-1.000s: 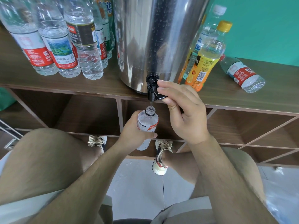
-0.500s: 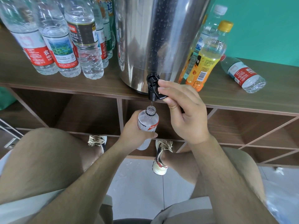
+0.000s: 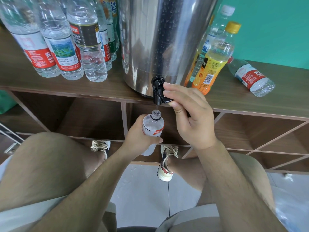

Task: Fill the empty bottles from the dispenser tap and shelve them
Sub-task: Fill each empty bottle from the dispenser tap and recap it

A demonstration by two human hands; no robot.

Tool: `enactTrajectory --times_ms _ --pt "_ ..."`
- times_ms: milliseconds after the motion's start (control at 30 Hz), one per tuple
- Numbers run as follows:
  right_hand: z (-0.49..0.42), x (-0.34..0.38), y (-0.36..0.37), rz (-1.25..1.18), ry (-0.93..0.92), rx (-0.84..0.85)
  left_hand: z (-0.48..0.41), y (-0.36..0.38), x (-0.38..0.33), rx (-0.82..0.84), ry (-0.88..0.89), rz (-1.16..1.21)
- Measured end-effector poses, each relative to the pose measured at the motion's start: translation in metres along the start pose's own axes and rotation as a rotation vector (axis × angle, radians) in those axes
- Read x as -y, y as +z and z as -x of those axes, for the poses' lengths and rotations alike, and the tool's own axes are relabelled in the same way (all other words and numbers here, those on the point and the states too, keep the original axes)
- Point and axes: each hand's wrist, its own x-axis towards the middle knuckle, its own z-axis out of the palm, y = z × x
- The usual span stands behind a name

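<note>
Now your left hand grips the bottle upright, its mouth directly under the tap at 12 o'clock; your right hand, at 2 o'clock, pinches the lever.

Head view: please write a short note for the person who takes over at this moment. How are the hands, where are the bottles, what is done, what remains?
Left hand grips the small bottle upright, its open mouth just under the tap.
Right hand pinches the black tap lever on the steel dispenser; a thin stream runs into the bottle.
Done: a group of bottles stands on the shelf top left of the dispenser, seemingly filled.
Left: finish this fill (level not readable), release the lever, shelve it; then probably those right of the dispenser, including the lying bottle.
</note>
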Motion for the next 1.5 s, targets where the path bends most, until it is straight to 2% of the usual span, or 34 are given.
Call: enactTrajectory --times_ms 1500 --pt "0.001 0.001 -0.002 -0.015 0.006 0.001 -0.007 0.002 0.012 -0.011 0.043 0.010"
